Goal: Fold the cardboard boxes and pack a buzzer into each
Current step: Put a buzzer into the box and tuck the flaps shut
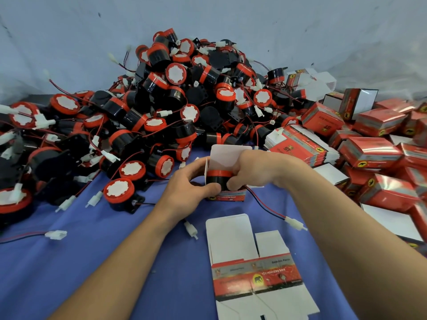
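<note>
A black, red-banded buzzer is gripped from both sides. The left hand is curled round its left side and the right hand round its right. The buzzer is seated partway into an open box, whose white flap stands upright behind the grip. The wire is trailed right of the grip to a white connector. A flat box blank is laid on the blue cloth, nearer than the grip. The buzzer pile is heaped beyond it, and packed boxes are stacked to its right.
</note>
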